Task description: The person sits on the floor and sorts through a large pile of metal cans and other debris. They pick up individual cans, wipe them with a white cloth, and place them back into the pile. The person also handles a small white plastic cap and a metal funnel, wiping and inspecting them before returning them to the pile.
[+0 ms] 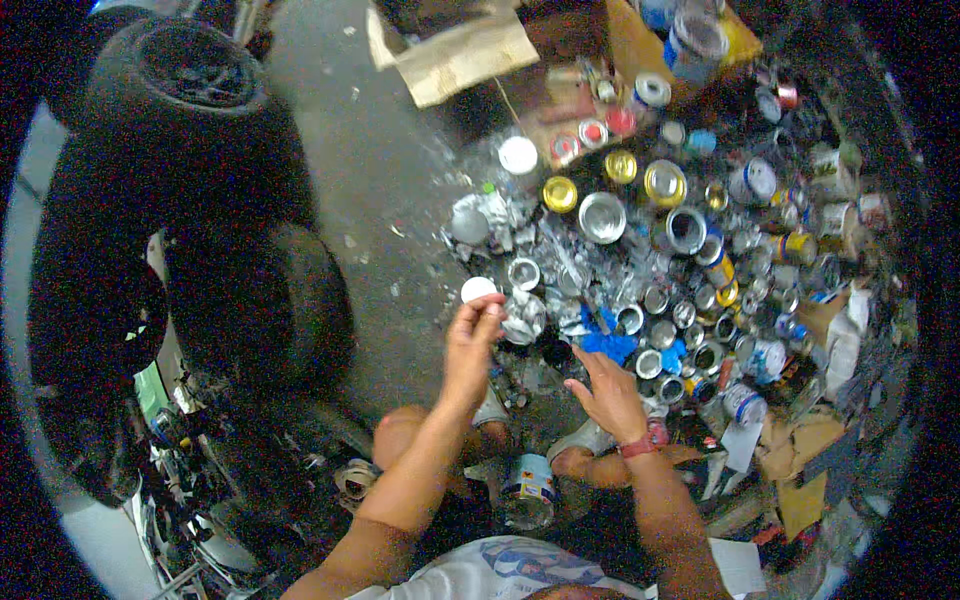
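Observation:
My left hand (474, 325) has its fingertips pinched at the edge of a small white round lid (478, 289). My right hand (607, 395), with a red watch (641, 446) on the wrist, reaches over the pile with its fingers stretched out and apart, and nothing shows in it. Just beyond its fingertips lie a crumpled blue glove or cloth (606, 343) and a dark opening I cannot make out. Close to the lid are a small open can (523, 273) and crumpled whitish scraps (522, 318).
Many used metal cans, such as a wide silver one (603, 218), cover the floor ahead and right. Cardboard boxes (470, 62) stand at the far side. Dark tyres (200, 65) are stacked on the left. A paint can (530, 490) stands between my legs.

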`<action>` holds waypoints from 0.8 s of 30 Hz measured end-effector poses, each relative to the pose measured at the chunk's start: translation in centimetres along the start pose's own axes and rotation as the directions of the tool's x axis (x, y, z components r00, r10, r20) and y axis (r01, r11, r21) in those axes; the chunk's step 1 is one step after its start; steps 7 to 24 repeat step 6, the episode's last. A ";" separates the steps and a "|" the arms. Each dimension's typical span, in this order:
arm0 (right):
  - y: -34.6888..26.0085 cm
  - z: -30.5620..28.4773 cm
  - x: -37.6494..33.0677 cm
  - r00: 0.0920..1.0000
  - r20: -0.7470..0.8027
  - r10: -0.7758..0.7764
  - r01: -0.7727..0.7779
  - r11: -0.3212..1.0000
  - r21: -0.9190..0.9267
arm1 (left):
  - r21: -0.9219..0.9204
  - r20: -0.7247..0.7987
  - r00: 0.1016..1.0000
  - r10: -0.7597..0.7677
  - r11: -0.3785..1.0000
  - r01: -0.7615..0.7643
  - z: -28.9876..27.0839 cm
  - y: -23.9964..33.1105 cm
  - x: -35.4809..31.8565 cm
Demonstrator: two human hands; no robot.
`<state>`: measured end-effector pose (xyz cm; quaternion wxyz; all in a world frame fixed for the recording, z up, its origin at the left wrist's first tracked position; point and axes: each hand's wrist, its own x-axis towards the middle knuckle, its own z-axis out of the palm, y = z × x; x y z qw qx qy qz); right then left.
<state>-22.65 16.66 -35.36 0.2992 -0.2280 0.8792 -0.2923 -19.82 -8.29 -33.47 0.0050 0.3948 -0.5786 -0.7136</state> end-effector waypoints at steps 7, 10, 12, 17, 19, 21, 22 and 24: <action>-2.5 -1.4 -11.6 0.977 0.179 0.120 -0.111 0.992 -0.061 | 0.646 0.501 0.756 0.421 0.400 -0.650 -3.1 3.9 -8.3; -2.5 -1.4 -11.6 0.977 0.179 0.120 -0.111 0.992 -0.061 | 0.646 0.501 0.756 0.421 0.400 -0.650 -3.1 3.9 -8.3; -2.5 -1.4 -11.6 0.977 0.179 0.120 -0.111 0.992 -0.061 | 0.646 0.501 0.756 0.421 0.400 -0.650 -3.1 3.9 -8.3; -2.5 -1.4 -11.6 0.977 0.179 0.120 -0.111 0.992 -0.061 | 0.646 0.501 0.756 0.421 0.400 -0.650 -3.1 3.9 -8.3; -2.5 -1.4 -11.6 0.977 0.179 0.120 -0.111 0.992 -0.061 | 0.646 0.501 0.756 0.421 0.400 -0.650 -3.1 3.9 -8.3; -2.5 -1.4 -11.6 0.977 0.179 0.120 -0.111 0.992 -0.061 | 0.646 0.501 0.756 0.421 0.400 -0.650 -3.1 3.9 -8.3; -2.5 -1.4 -11.6 0.977 0.179 0.120 -0.111 0.992 -0.061 | 0.646 0.501 0.756 0.421 0.400 -0.650 -3.1 3.9 -8.3; -2.5 -1.4 -11.6 0.977 0.179 0.120 -0.111 0.992 -0.061 | 0.646 0.501 0.756 0.421 0.400 -0.650 -3.1 3.9 -8.3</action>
